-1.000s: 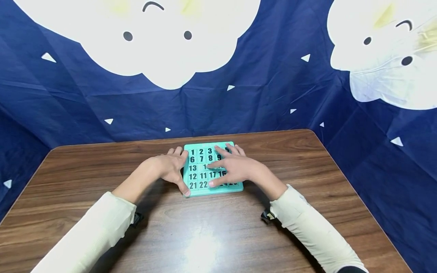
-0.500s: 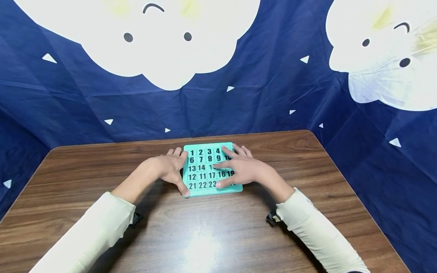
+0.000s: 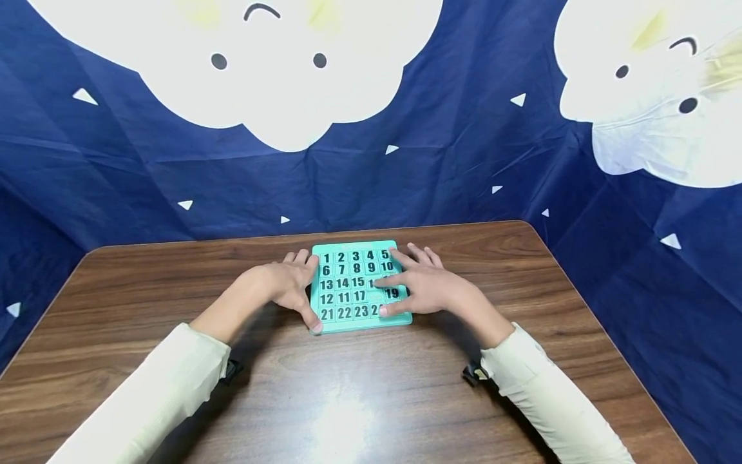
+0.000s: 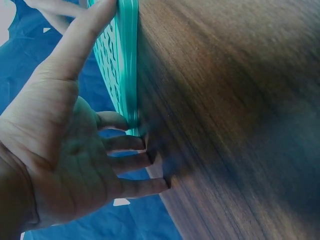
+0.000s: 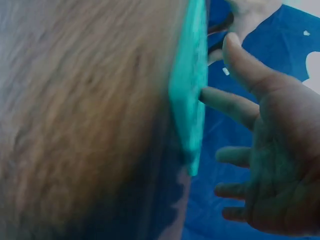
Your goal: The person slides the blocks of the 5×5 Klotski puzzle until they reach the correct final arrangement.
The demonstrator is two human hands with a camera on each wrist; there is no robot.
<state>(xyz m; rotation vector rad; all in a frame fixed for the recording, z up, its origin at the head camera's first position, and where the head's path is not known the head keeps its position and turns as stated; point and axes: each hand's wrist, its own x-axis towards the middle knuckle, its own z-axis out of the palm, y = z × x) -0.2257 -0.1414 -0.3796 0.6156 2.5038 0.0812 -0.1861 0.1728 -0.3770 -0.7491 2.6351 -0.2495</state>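
Note:
A turquoise sliding number puzzle (image 3: 362,327) lies flat on the table, its tiles printed with black numerals. My left hand (image 3: 286,283) rests along its left side, thumb at the near left corner and index finger by the left edge. In the left wrist view the fingers of that hand (image 4: 65,150) are spread. My right hand (image 3: 429,287) reaches over the right side, index fingertip on a tile in the third row. A numberless spot (image 3: 375,296) shows between the 17 and 19 tiles. That hand covers several tiles at the right.
The brown wooden table (image 3: 278,399) has rounded far corners. Behind it hangs a blue cloth (image 3: 232,180) with white clouds and triangles. A black strap device (image 3: 474,374) shows at the right wrist, and another (image 3: 232,370) at the left.
My right hand has moved rightward across the puzzle. The 14 and 15 tiles are now uncovered, and 16 no longer shows in the fourth row. The left hand has stayed in place.

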